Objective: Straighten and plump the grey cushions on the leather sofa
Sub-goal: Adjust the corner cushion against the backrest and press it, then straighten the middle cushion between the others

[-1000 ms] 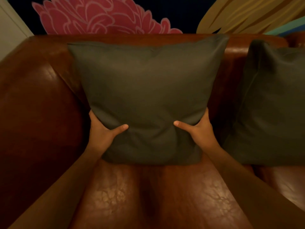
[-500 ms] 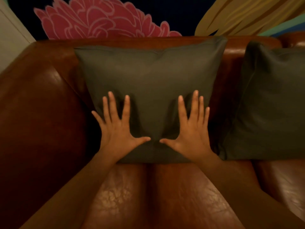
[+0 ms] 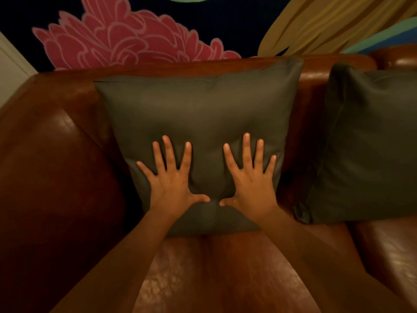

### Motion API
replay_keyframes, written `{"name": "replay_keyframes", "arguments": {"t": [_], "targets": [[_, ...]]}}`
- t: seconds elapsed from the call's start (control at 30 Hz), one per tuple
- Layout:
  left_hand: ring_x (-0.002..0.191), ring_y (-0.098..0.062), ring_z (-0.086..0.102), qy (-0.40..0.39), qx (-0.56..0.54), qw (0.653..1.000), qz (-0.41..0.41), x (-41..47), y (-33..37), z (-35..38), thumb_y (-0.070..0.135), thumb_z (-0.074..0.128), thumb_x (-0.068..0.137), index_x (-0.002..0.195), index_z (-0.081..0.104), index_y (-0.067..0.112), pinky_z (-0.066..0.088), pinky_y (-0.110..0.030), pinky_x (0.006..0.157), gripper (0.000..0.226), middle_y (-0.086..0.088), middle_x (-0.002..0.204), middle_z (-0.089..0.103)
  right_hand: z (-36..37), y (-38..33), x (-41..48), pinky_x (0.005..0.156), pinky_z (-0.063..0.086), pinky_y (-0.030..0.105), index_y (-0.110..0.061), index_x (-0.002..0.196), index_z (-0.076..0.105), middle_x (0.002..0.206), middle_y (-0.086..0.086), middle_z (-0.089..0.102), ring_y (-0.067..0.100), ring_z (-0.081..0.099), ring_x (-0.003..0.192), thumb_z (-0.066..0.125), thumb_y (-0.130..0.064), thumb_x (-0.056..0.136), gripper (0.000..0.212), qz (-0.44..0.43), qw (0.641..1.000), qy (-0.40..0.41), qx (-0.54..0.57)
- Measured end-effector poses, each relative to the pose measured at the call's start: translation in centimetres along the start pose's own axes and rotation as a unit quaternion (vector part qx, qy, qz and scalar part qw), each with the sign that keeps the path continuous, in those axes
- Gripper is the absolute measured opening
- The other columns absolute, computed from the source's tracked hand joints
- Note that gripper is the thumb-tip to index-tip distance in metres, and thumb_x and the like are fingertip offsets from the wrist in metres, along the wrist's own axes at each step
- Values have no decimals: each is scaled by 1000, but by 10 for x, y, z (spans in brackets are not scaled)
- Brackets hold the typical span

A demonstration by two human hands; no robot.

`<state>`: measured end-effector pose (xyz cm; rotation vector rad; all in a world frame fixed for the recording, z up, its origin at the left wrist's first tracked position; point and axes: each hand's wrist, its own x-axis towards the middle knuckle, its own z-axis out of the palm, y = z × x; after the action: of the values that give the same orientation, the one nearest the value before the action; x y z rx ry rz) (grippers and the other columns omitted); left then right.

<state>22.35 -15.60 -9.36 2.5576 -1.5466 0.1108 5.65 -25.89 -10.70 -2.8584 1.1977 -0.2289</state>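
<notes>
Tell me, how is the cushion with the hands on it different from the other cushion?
The near cushion has the left hand and right hand spread flat on it; the far cushion is untouched. The near cushion is dented where the palms press, while the far cushion's front looks smoother. The near cushion shows whole; the far cushion is cut off by the picture's edge. Both are grey and lean against the sofa back.

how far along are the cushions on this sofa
Done: the near cushion stands upright against the sofa back. In hand: left hand and right hand press flat on its front, denting it. Left: the second cushion, untouched and leaning.
</notes>
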Motion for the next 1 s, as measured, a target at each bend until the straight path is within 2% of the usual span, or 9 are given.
{"name": "replay_keyframes", "arguments": {"t": [0.07,0.13,0.23,0.37,0.43,0.53,0.7,0.83,1.0], "targets": [[145,-39,-12,-3,4,1000,3,0,1,-3,83,71,32,150,-23,29,11,-83,95,160,-17,159,-13,-5,-2,-2,110,16,79,-35,157,-33,160,10,-45,45,-17,153,88,-76,34,177,3,1000,-17,0],[145,-39,-7,-6,8,1000,4,-3,3,-6,83,71,32,151,-22,29,11,-83,95,160,-17,159,-9,-10,-1,-6,111,14,78,-35,153,-39,158,8,-48,40,-21,152,87,-76,38,176,2,1000,-28,2],[146,-40,-7,-18,18,1000,-6,-11,8,-13,83,72,34,150,-24,28,11,-81,97,160,-17,159,-13,-19,2,-14,113,7,74,-34,155,-33,160,7,-46,31,-30,147,85,-78,45,167,-6,1000,-23,14],[147,-38,-14,-21,12,1000,-19,-23,22,-22,84,69,41,151,-20,25,7,-77,103,154,-18,159,-21,-28,7,-29,112,3,70,-33,159,-25,166,9,-31,31,-21,151,81,-81,48,160,-17,999,20,27],[146,-34,-20,-16,11,1000,0,-30,33,-24,83,67,46,153,-18,26,3,-74,105,148,-15,157,-27,-31,14,-38,114,11,69,-30,163,-18,169,12,-25,36,-10,155,81,-80,50,159,-25,998,55,35],[148,-32,-17,0,4,1000,24,-38,62,-28,82,61,58,155,-13,24,2,-69,108,135,-19,160,-18,-35,41,-54,113,29,67,-21,166,6,169,20,5,43,18,154,79,-79,57,143,-27,993,98,53],[149,-28,-12,31,-75,997,19,-44,141,-32,80,45,73,156,-3,19,3,-60,115,114,-13,162,-9,-55,128,-87,112,37,60,-16,163,14,167,23,24,42,37,148,55,-77,74,116,40,979,133,147],[149,-19,-9,23,-151,988,11,-39,214,-25,84,43,70,156,2,20,0,-53,118,114,-8,164,3,-74,225,-112,113,41,59,-10,160,25,165,24,27,43,38,146,63,-74,75,113,132,950,181,216],[150,-19,-5,-6,-271,959,-80,-22,291,-11,90,48,50,156,4,21,-3,-49,118,134,1,163,9,-97,340,-123,121,28,46,-3,161,27,166,24,23,38,26,152,74,-72,64,127,260,891,221,301]]}}
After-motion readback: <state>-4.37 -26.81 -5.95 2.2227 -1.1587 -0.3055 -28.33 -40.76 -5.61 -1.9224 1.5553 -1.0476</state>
